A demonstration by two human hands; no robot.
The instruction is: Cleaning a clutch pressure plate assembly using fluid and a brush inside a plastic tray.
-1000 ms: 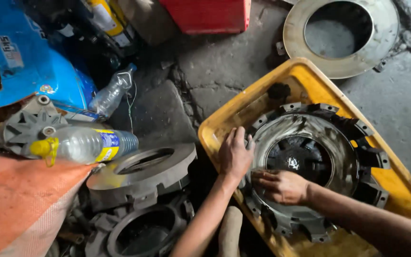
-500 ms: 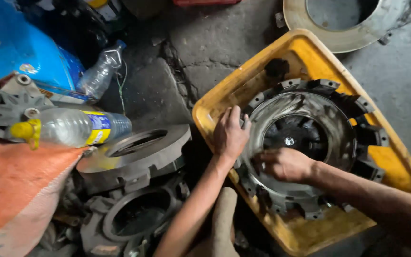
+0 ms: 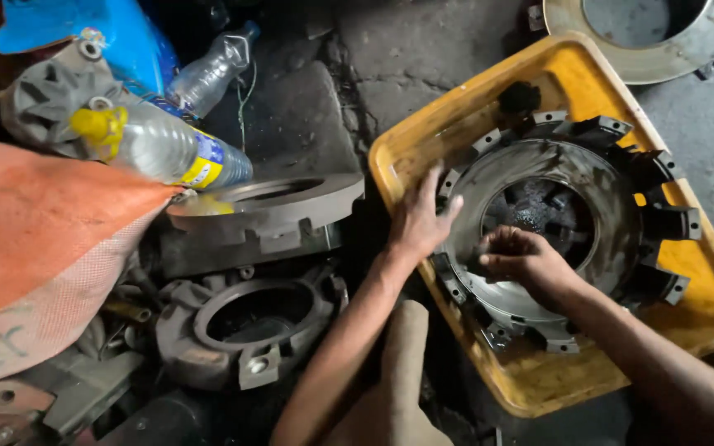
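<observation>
A greasy round metal clutch cover (image 3: pixel 621 206) with notched lugs lies in a yellow plastic tray (image 3: pixel 448 132) on the floor. My left hand (image 3: pixel 419 219) rests flat on the cover's left rim, fingers spread. My right hand (image 3: pixel 522 260) is closed over the inner edge of the central opening, fingers curled onto the dark oily metal. I cannot tell whether it pinches a small object.
Left of the tray lie a grey metal ring plate (image 3: pixel 270 211) and another clutch housing (image 3: pixel 245 326). Plastic bottles (image 3: pixel 167 149), a blue container (image 3: pixel 109 33) and an orange woven sack (image 3: pixel 35 248) crowd the left. A large metal ring (image 3: pixel 646 58) sits top right.
The view has shifted so the tray sits more to the right and lower. My left hand has spread flatter on the rim. My right hand stays at the inner edge.
</observation>
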